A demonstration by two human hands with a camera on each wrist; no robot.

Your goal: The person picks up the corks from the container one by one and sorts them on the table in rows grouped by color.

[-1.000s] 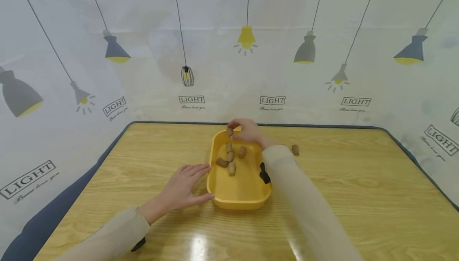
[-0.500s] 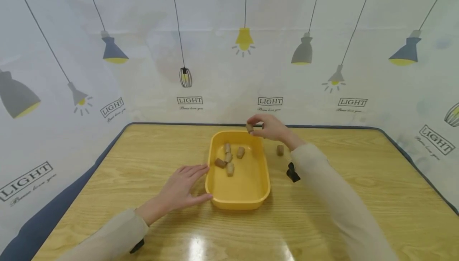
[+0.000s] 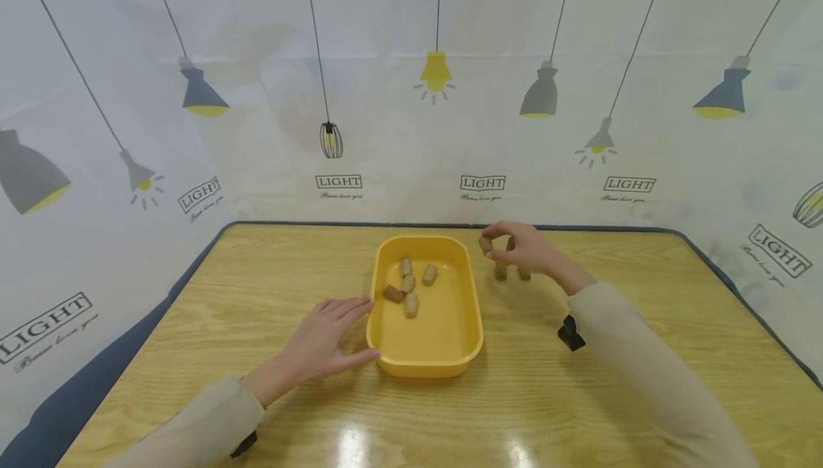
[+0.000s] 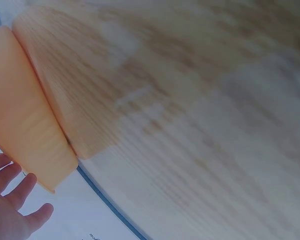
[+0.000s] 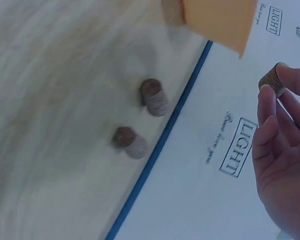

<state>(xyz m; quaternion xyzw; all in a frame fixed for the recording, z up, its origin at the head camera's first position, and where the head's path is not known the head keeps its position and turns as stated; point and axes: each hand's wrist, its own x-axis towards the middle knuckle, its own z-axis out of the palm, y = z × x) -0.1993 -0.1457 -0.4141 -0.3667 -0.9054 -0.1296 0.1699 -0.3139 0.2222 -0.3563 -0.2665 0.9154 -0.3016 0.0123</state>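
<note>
My right hand (image 3: 527, 248) pinches a brown cork (image 3: 485, 244) between thumb and fingertips, just right of the yellow plastic tub (image 3: 427, 368). The right wrist view shows that cork (image 5: 271, 81) held at the fingertips. Two more corks stand on the table under this hand: one cork (image 3: 501, 272) and, partly covered by the hand, another cork (image 3: 524, 275). Several corks (image 3: 411, 305) lie in the left and far part of the tub. My left hand (image 3: 321, 339) has its fingers extended, with fingertips and thumb at the tub's left rim.
The wooden table (image 3: 257, 296) has a dark blue edge (image 3: 308, 223) along the back. Behind it hangs a pale cloth (image 3: 386, 132) printed with lamps and the word LIGHT. A black strap end (image 3: 571, 334) hangs from the right wrist.
My right hand has carried the cork from over the tub's far end rightward past its rim, then lower near the two corks on the table. The left hand has stayed at the tub.
</note>
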